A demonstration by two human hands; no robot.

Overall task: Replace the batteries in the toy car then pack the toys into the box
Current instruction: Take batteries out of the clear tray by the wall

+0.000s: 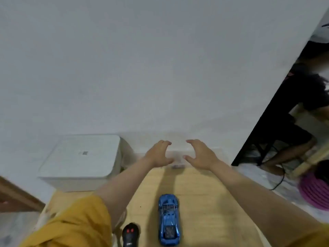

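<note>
A shiny blue toy car (168, 219) lies on the wooden table (204, 202) near the front edge, nose pointing away from me. A black remote control (130, 235) with two red buttons rests to its left. At the table's far end stands a clear plastic box (178, 155), blurred and hard to make out. My left hand (158, 153) and my right hand (199, 152) are stretched out to it with fingers spread, one on each side of the box's near part. Whether they touch the box I cannot tell.
A white lidded appliance (81, 157) sits at the table's far left against the white wall. To the right, off the table, are a black frame (270, 122), a cable and a purple coiled object (315, 191). Yellow sleeves cover my upper arms.
</note>
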